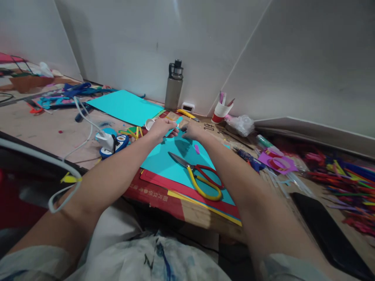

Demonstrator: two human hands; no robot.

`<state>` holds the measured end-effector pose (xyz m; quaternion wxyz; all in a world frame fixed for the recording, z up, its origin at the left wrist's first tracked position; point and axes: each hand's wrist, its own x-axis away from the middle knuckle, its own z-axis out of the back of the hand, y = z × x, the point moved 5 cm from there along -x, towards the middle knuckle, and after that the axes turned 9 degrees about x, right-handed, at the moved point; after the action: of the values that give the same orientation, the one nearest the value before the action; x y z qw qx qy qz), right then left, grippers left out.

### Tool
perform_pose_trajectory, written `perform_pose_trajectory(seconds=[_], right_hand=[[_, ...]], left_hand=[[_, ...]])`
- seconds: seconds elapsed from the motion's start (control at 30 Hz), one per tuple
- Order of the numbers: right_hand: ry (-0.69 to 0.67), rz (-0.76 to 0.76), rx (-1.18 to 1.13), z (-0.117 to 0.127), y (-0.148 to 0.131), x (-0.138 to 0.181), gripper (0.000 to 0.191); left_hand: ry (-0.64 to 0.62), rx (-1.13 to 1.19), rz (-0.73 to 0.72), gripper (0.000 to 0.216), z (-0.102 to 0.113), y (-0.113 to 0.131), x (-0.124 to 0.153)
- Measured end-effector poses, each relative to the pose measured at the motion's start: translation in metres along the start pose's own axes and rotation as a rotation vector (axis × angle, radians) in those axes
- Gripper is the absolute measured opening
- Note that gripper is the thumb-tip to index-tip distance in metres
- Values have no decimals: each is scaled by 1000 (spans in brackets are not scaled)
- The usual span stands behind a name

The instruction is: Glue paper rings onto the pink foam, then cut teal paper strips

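My left hand (164,128) is closed on a narrow turquoise paper strip (177,122), which sticks out past the fingertips. Just to its right, my right hand (191,130) is closed, fingers curled and turned away; what they pinch, if anything, is hidden. Both hands are over a turquoise paper sheet (158,158). Scissors (190,168) with one yellow and one red handle lie on that sheet, blades towards the upper left. A small pink paper piece (197,149) rests near my right wrist. Red sheets (152,178) and yellow ones stick out from under the turquoise sheet.
Behind the hands stand a grey bottle (174,88) and a paper cup (221,112) of pencils. A yellow cutter knife (188,114) lies between. At left are a blue power socket (115,145) and a white cable (66,166); at right, a black phone (329,234) and colourful pipe cleaners (348,179).
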<state>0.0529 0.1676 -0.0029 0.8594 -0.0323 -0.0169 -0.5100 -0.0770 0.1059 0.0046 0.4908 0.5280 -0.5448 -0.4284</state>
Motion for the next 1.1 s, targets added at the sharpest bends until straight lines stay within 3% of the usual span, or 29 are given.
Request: perform_pose_trajectory(seconds=[0.63,0.93,1.1], right_hand=[[-85,-51,15,-1,0,-2,29],[113,-147,-366,2,13,6,7],[175,-203,-694,11,25,26,13]], left_hand=[[19,20,-13,13,1,2,1],[15,8,-18,15,2,-4,-3],[34,-5,-27,16,2,-6,-4]])
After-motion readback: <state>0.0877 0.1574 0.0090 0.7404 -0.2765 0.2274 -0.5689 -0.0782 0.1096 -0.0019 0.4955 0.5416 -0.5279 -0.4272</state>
